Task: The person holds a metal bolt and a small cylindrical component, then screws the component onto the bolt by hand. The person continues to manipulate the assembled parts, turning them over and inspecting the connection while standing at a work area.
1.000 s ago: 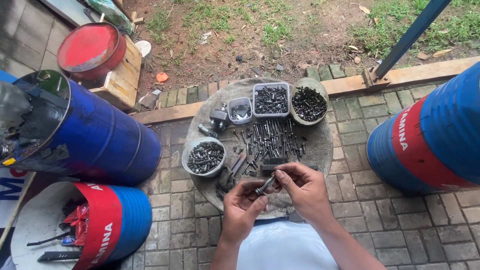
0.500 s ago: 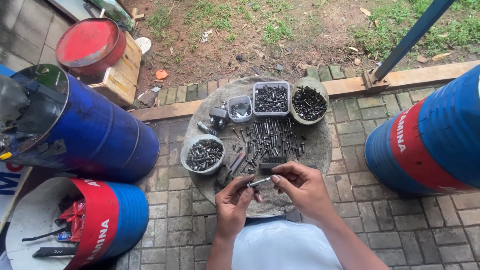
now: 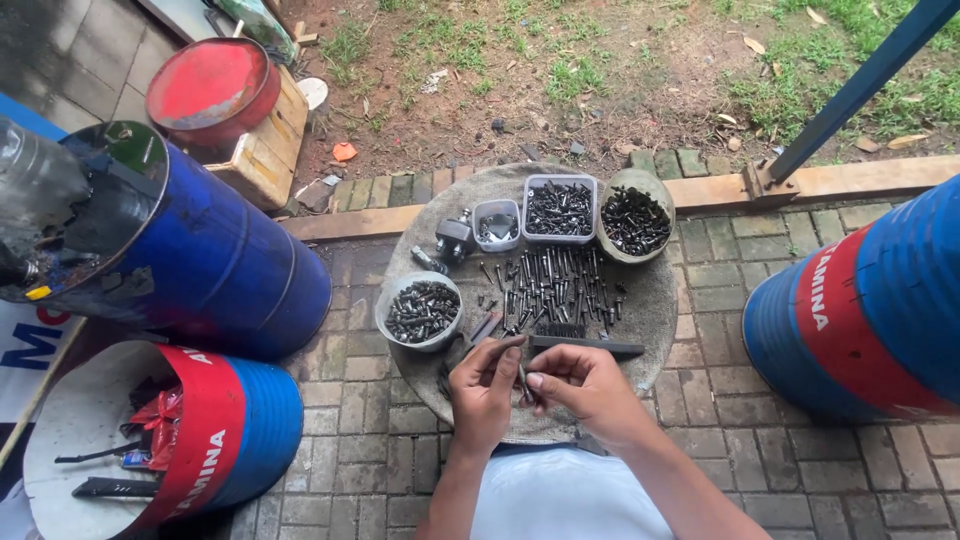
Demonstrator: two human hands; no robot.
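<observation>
My left hand [image 3: 485,385] and my right hand [image 3: 580,385] meet over the near edge of a round grey slab [image 3: 655,310]. Between their fingertips they pinch one small dark bolt [image 3: 522,378], held roughly upright. Just beyond my right hand lies a dark wire brush [image 3: 585,344]. A spread of loose bolts [image 3: 555,280] covers the slab's middle. A round bowl of bolts [image 3: 420,310] sits to the left of my hands. At the far side stand a small square tub [image 3: 497,224], a larger square tub of bolts [image 3: 560,208] and a round bowl of dark bolts [image 3: 634,218].
A blue drum [image 3: 200,250] lies at the left, another blue and red drum [image 3: 870,300] at the right. An open drum [image 3: 150,440] with tools and red wrappers is at lower left. A red lid [image 3: 210,85] rests on a wooden crate. A blue pole [image 3: 850,90] crosses upper right.
The bolt held level between my hands a second ago is now turned upright, and both hands have drawn closer together over the slab's near edge.
</observation>
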